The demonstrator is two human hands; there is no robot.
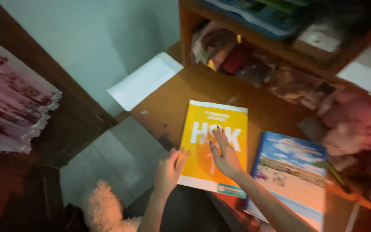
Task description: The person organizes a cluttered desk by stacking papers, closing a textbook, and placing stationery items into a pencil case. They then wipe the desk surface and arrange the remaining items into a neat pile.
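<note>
A yellow textbook (214, 144) lies flat on a brown wooden desk (172, 101), its near edge reaching the desk's near rim. The right hand (224, 152) rests flat on the middle of its cover, fingers spread wide and pointing away, gripping nothing. The left hand (169, 169) is at the book's near-left edge, fingers loosely curved and touching that edge; whether it pinches the cover cannot be told.

Just to the right of the textbook lies a second book with a blue sky picture on its cover (290, 174), its near corner overhanging the desk. A green pen (333, 172) lies along that book's right side. At the far left corner of the desk a white envelope (144, 80) juts over the edge. Beyond the books, a wooden shelf unit (275, 47) holds crumpled bags and cloth. Near left, a fluffy cream soft toy (104, 210) sits on the tiled floor (112, 159).
</note>
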